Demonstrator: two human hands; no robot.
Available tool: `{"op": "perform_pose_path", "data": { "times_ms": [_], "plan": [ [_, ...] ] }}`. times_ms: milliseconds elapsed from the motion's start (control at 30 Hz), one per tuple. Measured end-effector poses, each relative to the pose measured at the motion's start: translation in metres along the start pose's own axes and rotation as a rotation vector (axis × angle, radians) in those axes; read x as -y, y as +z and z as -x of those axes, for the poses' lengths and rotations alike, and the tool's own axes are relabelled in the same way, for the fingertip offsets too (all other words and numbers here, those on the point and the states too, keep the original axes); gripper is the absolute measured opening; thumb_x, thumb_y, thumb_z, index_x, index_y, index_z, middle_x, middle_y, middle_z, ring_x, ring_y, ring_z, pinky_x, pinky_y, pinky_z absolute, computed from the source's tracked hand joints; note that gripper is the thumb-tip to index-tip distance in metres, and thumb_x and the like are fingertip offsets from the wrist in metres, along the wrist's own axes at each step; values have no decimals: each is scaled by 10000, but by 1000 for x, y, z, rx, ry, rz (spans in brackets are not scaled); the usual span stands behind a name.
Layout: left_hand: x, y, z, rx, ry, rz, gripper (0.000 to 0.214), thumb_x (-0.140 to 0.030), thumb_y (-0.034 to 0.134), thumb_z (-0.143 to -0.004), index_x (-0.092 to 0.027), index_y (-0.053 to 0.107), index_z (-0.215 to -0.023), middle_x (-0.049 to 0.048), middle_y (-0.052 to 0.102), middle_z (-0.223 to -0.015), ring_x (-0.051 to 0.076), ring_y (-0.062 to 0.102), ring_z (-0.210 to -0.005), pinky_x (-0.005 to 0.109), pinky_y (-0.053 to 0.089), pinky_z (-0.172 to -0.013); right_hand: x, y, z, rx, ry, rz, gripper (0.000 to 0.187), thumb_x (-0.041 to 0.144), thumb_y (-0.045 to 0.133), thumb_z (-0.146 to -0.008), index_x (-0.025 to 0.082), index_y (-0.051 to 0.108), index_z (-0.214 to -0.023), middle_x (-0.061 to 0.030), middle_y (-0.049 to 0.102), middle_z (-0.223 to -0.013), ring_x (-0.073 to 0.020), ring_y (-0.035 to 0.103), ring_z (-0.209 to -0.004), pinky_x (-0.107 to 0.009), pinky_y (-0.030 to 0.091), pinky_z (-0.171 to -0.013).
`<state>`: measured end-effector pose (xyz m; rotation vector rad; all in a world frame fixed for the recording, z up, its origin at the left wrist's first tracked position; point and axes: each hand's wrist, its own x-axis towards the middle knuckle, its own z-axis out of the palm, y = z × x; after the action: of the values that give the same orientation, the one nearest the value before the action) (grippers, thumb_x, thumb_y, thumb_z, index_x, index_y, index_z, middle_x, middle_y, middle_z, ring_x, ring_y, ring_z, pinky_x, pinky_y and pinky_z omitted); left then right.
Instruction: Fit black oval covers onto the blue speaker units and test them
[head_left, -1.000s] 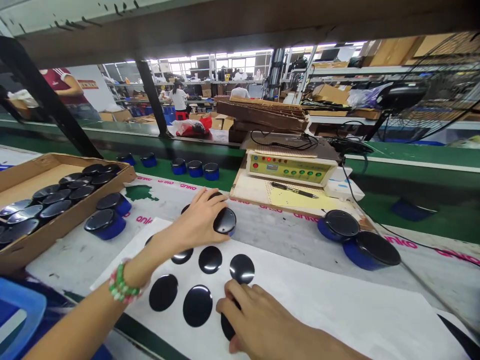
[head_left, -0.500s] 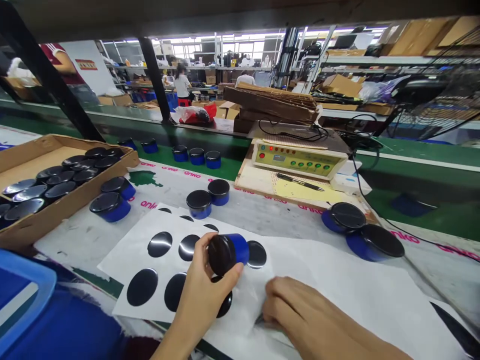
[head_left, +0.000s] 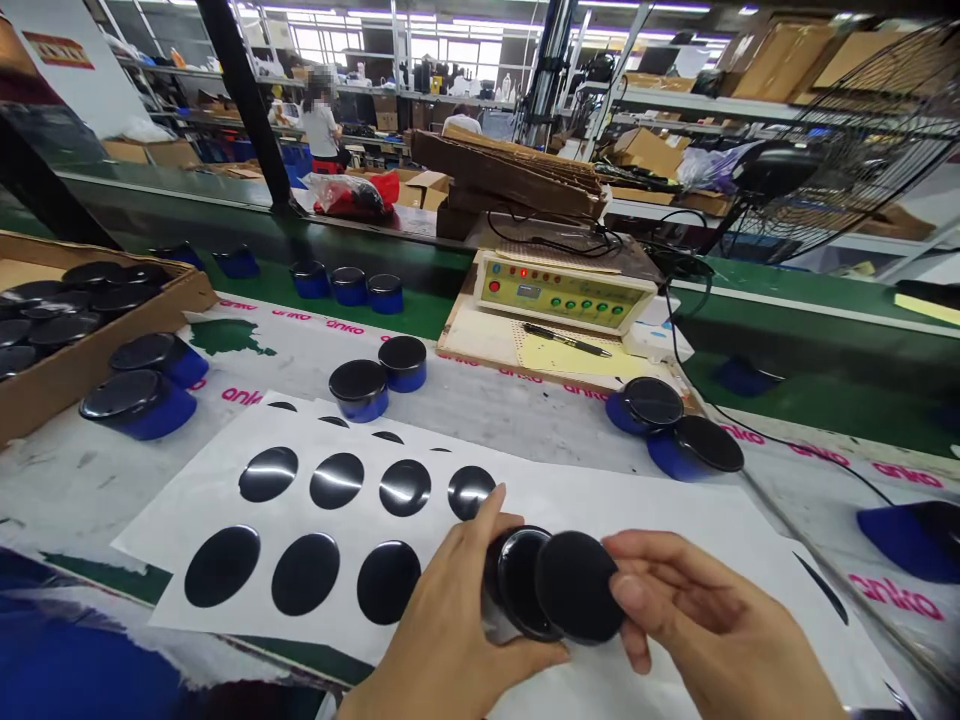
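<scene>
Near the bottom middle, my left hand (head_left: 457,610) is wrapped round a blue jar with a black lid (head_left: 517,580), tilted so its glossy black end faces right. My right hand (head_left: 690,605) pinches a matte black round sticker (head_left: 579,587) by its right edge. The disc overlaps the right part of the jar's end; whether they touch I cannot tell. Beneath and to the left lies a white sheet of stickers (head_left: 225,515) with rows of glossy black circles. Two similar blue jars (head_left: 360,388) stand just behind the sheet.
A cardboard tray (head_left: 184,300) of black-topped jars is at the left. Behind the worktop, several jars stand on the green belt (head_left: 277,300). A control box (head_left: 559,295) with buttons and a pen (head_left: 566,340) sit at the back. More jars (head_left: 694,447) stand right; a cable trails there.
My right hand has risen from the sheet and now holds a black sticker against or near the jar's end. My left hand has turned the jar and moved right and down. The view has shifted.
</scene>
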<state>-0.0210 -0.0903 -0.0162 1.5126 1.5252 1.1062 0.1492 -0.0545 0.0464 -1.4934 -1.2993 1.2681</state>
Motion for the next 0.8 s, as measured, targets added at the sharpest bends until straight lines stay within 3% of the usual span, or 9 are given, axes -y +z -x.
{"op": "perform_pose_path", "data": {
  "times_ms": [133,300,400,600,800],
  "plan": [
    [1,-1,-2,34,-80,44,1093,-149,883,-494,-464,314,-1372,-23,621,-1230,288,578,-1139,504,474,-970,-5,14,-1,62,153,-100,394,573,672,-729,194,590,-660,31,461,-443,-134,463,-466,-261,412,-488],
    [-2,-4,-2,48,-69,47,1051,-133,861,-528,-436,331,-1383,-9,616,-1238,276,573,-1149,481,473,-980,-14,20,-1,63,30,-75,353,528,620,-780,205,559,-651,-15,492,-766,-163,490,-679,-267,453,-593],
    [-2,-5,-2,54,-67,35,1025,-139,859,-536,-417,348,-1380,-9,619,-1230,263,575,-1148,446,482,-976,-19,20,-3,98,32,-57,352,515,599,-797,209,520,-641,-32,478,-880,-183,515,-762,-278,480,-642],
    [-2,-4,-1,45,-51,23,1091,-120,864,-528,-507,284,-1366,-73,617,-1220,230,578,-1139,416,484,-968,-27,17,-6,142,24,-12,349,514,586,-812,207,526,-657,-40,481,-931,-185,525,-787,-283,493,-667],
    [-3,-4,-2,40,-51,40,1069,-137,865,-538,-509,289,-1359,-75,618,-1216,236,580,-1133,420,487,-962,-28,21,-4,84,-53,-1,320,458,617,-819,203,557,-635,-34,496,-893,-171,529,-792,-230,467,-627]
  ]
}}
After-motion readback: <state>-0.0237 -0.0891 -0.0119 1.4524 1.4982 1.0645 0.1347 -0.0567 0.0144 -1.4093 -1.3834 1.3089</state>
